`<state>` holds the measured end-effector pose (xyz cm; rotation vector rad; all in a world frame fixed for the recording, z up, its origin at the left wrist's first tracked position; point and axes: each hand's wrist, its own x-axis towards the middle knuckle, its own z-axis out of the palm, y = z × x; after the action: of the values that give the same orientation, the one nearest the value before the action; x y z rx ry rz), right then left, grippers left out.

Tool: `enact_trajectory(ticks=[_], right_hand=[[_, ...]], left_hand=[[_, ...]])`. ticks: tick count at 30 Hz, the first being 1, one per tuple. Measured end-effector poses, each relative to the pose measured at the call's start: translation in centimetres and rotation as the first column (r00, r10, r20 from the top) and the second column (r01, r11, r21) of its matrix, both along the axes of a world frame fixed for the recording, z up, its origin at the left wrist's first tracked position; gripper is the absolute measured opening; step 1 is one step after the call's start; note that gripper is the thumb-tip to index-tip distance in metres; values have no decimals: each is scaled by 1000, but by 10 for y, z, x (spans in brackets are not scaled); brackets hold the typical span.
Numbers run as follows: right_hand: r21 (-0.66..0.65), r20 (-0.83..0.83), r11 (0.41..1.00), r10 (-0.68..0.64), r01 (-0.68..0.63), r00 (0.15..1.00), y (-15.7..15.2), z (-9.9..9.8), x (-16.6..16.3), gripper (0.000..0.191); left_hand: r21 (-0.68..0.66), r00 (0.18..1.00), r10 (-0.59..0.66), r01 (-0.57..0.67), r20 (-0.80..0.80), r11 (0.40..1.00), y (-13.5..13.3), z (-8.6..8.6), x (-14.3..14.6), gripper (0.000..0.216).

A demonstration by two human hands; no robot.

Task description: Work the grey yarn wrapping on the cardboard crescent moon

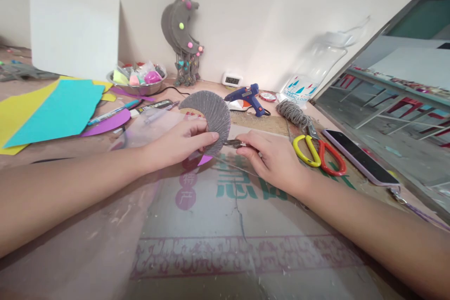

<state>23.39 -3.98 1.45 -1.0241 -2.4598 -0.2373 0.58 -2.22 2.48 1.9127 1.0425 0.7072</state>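
My left hand (pixel 181 143) grips a crescent (pixel 213 110) wrapped closely in grey yarn, thumb on its face. A bare purple tip (pixel 204 160) sticks out below the wrapped part. My right hand (pixel 269 154) is closed in a pinch on a small dark yarn bundle (pixel 232 143), right at the crescent's right edge. A thin strand trails below my right fingers. Both hands are above a plastic-covered printed board (pixel 197 225). Yellow-and-red-handled scissors (pixel 332 157) lie right of my right hand, beside a grey yarn skein (pixel 293 113).
A blue glue gun (pixel 248 99) and a small clock (pixel 232 79) lie behind the crescent. A decorated grey moon (pixel 176 28) hangs by the wall. Left are a metal bowl (pixel 138 88) of clay-like lumps and coloured sheets (pixel 59 112). A phone (pixel 360 157) and plastic jar (pixel 309 70) are right.
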Motion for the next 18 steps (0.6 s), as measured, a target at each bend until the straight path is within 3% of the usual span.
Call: enact_trajectory(ticks=[7,18], right_hand=[[36,48,999,-1,-1,999,0,0,-1,32],[15,73,1000,3,-4,997,1,0,-1,31]], left_hand=[[118,998,9,-2,-62,993,2,-5,0,37],[96,998,2,4,-69,995,1,-5,-2,36]])
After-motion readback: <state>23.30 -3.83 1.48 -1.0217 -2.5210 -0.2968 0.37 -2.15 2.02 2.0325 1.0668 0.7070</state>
